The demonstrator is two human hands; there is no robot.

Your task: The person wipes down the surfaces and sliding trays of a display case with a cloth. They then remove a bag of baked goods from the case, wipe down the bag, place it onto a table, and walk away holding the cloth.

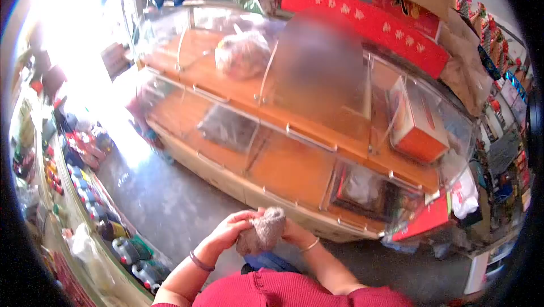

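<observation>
A crumpled grey-brown cloth (265, 232) is bunched up in front of my body, between both hands. My left hand (237, 226) grips it from the left with curled fingers. On the other side my right hand (293, 233) is closed at the cloth's right edge, its fingertips partly hidden behind the fabric. Just beyond the hands runs the front edge of a long glass display case (294, 179) with orange-brown shelves.
Inside the case are a clear plastic bag (242, 55), a dark packet (228, 128) and a white-and-orange box (418, 126). Red boxes (362, 26) are stacked on top. Shelves with bottles (93, 196) line the left, beside the grey floor (156, 185).
</observation>
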